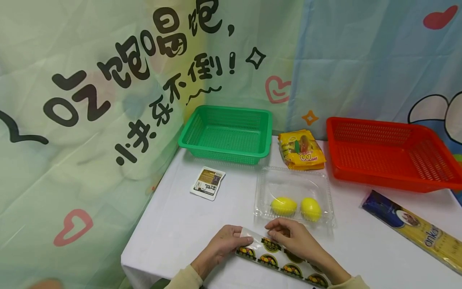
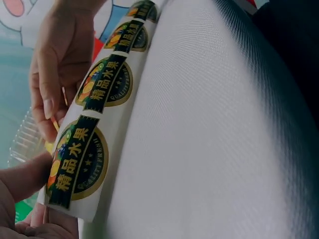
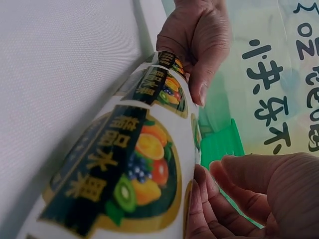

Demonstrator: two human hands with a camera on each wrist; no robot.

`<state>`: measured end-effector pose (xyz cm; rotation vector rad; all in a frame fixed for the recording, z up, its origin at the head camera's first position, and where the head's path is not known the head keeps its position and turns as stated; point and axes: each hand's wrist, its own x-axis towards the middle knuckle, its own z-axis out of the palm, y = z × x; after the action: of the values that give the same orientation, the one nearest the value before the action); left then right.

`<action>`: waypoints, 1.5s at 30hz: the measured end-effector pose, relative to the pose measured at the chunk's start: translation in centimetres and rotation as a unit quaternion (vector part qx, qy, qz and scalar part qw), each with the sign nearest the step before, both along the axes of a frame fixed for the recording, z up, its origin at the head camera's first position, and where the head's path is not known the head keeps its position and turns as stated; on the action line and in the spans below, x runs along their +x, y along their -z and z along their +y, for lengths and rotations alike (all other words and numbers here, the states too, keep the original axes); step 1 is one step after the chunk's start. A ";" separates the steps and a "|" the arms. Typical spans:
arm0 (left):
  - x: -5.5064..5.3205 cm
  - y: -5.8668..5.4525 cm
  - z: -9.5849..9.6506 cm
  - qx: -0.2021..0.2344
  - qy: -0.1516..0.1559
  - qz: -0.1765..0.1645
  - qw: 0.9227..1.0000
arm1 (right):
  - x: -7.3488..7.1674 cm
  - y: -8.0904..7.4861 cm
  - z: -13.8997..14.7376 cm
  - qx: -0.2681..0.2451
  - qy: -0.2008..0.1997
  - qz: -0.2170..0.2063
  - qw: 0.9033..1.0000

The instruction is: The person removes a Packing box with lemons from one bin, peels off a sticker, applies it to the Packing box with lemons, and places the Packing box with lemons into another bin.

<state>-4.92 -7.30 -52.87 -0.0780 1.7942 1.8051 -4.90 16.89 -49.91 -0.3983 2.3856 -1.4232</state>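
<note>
Label sheet [image 1: 268, 260] with fruit stickers stretches between hands, slanting over near part of surface [image 1: 169, 224]. Left hand [image 1: 228, 243] grips sheet's left end, thumb on top, fingers beneath. Right hand [image 1: 294, 237] at sheet's far edge, fingers loosely bent; cannot tell whether they pinch it. Clear box [image 1: 292, 180] with two lemons [image 1: 284, 206] just beyond right hand.

Sticker sheet [image 1: 270, 259] — 精品水果, QUALITY FRESH, ankara on long packet [image 1: 415, 225], backdrop [image 1: 119, 108] — 吃饱喝饱,快乐不倒!
</note>
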 end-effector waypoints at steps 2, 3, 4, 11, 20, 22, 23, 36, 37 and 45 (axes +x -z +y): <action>0.0 0.0 0.0 0.006 0.001 0.001 1.000 | 0.1 0.0 -0.1 0.006 0.000 0.012 1.000; 0.0 0.0 0.0 0.006 -0.001 0.002 1.000 | 0.1 0.0 -0.1 0.008 0.000 0.016 1.000; 0.1 0.0 0.1 0.008 -0.003 0.003 1.000 | 0.2 0.0 -0.1 0.010 0.000 0.020 1.000; 0.2 -0.1 0.5 0.000 -0.021 -0.003 1.000 | 0.5 0.2 -0.5 0.030 -0.019 0.081 0.996; 0.4 -0.5 0.8 0.035 -0.040 -0.024 0.998 | 1.1 0.4 -1.0 0.050 -0.030 0.123 0.991; 0.5 -0.6 0.8 0.041 -0.042 -0.024 0.998 | 1.1 0.4 -1.0 0.057 -0.028 0.123 0.990; 0.5 -0.6 0.8 0.043 -0.043 -0.025 0.998 | 1.2 0.3 -1.0 0.060 -0.027 0.124 0.990; 0.3 -0.6 1.4 0.058 -0.061 -0.036 0.996 | 1.3 -0.2 -1.6 0.108 -0.012 0.180 0.978; 0.3 -0.6 1.5 0.058 -0.062 -0.036 0.996 | 1.3 -0.1 -1.6 0.110 -0.011 0.182 0.977; 0.2 -0.9 1.5 0.053 -0.059 -0.040 0.996 | 1.2 -0.2 -1.8 0.125 -0.006 0.187 0.974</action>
<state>-4.67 -5.79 -52.00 -0.2157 1.6666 1.9472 -3.68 15.08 -49.67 -0.6599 2.8105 -1.0978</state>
